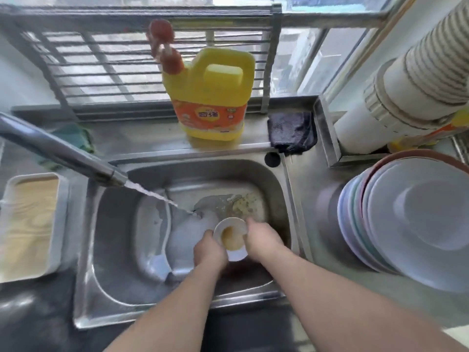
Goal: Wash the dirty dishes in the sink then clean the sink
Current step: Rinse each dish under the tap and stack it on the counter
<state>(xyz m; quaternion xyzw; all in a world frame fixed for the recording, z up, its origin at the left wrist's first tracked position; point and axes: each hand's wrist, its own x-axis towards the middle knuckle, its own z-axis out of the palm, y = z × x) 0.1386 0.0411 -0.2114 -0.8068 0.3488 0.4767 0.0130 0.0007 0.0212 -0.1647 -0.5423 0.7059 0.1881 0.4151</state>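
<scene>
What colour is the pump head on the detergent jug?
Red, on the yellow detergent jug; its pump head shows in the head view.

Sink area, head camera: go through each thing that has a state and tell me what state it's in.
Faucet: running, stream falling into the sink.
Small bowl: dirty, brown liquid inside, gripped by left hand and right hand.
Sink floor: food residue near the back.
Detergent jug: upright on the ledge.
Stack of plates: leaning, right of the sink.
</scene>
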